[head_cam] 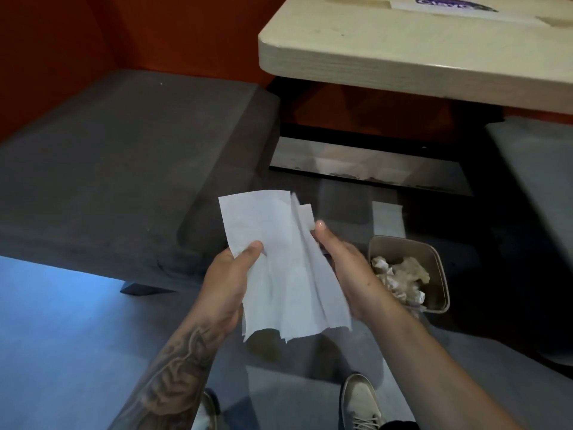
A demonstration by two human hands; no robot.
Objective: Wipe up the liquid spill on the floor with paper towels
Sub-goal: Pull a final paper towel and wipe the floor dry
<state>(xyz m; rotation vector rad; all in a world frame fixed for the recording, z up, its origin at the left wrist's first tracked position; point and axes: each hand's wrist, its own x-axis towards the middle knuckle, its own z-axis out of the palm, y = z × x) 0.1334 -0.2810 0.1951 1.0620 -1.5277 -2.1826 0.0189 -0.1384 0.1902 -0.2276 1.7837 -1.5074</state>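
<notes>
Left hand (228, 285) and right hand (344, 270) each had a grip pinching the paper towels (279, 262), wad-filled bin (441, 274) just right, gray seat (124, 156) left.

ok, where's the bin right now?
Head view, right of centre: the bin sits on the floor just beyond the right hand, near the table, with crumpled paper inside.

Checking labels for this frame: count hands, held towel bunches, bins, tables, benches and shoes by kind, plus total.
2 hands: left hand, right hand
1 paper towel bunch, held by both hands
1 bin, crumpled towels inside, number unclear
1 table
2 benches: left bench, right bench
2 shoes: left shoe, right shoe
Total: 9
</notes>
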